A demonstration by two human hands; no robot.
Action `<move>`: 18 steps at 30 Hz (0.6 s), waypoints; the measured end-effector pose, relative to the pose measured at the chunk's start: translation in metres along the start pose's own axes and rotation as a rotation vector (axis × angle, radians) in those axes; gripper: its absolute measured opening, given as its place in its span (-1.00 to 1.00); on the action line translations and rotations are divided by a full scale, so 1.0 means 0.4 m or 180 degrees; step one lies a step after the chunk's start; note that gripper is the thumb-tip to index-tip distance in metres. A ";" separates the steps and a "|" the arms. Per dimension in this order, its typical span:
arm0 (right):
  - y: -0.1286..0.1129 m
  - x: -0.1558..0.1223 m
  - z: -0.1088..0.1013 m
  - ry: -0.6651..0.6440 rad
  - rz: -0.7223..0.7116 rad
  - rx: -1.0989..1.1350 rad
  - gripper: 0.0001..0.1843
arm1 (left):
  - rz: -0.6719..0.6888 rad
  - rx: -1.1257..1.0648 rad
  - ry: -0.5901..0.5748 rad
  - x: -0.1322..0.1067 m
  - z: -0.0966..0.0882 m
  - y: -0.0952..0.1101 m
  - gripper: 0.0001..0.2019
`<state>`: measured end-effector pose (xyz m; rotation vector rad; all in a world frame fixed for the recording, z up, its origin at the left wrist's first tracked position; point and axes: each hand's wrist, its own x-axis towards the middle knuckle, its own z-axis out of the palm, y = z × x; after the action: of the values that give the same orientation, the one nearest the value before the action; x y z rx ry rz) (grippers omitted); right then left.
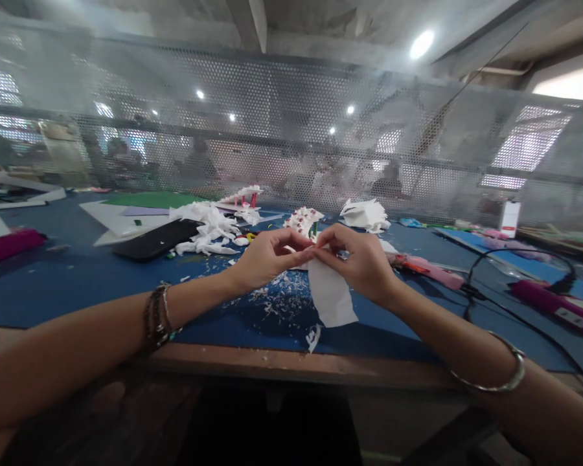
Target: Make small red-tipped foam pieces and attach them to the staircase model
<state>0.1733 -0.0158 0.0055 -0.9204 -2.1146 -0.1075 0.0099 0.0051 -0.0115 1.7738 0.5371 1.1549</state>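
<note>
My left hand (267, 257) and my right hand (357, 262) meet above the blue table mat (68, 278), fingertips pinched together on the top edge of a white paper piece (331, 296). The paper hangs down from the fingers toward the table's front edge. Small white paper scraps (276, 299) lie scattered on the mat under the hands. A beaded bracelet sits on my left wrist and a metal bangle on my right forearm.
A black phone (158, 238) and a heap of white paper cuttings (208, 230) lie at the left. White paper flower pieces (304, 220) sit behind the hands. Pink tools (554, 304) and a black cable (515, 310) lie at the right. A perforated screen (291, 129) closes the back.
</note>
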 end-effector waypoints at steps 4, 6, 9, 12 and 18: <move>0.000 -0.001 -0.001 0.0021 0.0108 0.0282 -0.87 | 0.0157 0.0235 0.0021 0.004 -0.002 -0.002 -0.81; 0.001 0.001 -0.005 -0.0030 0.0124 0.0465 -0.89 | 0.0191 0.0243 0.0058 0.006 -0.005 -0.001 -0.84; 0.002 0.004 -0.011 -0.0092 0.0156 0.0687 -0.93 | 0.0167 0.0172 0.0107 0.010 -0.008 0.002 -0.86; 0.000 0.007 -0.013 -0.0084 0.0290 0.0857 -0.94 | 0.0156 0.0144 0.0105 0.011 -0.010 0.000 -0.87; -0.006 0.006 -0.007 -0.0045 0.0458 0.1234 -0.91 | 0.0136 0.0059 0.0072 0.010 -0.013 -0.007 -0.87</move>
<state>0.1727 -0.0172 0.0096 -0.8335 -1.9781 0.3709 0.0073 0.0118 -0.0114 1.7977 0.5270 1.2044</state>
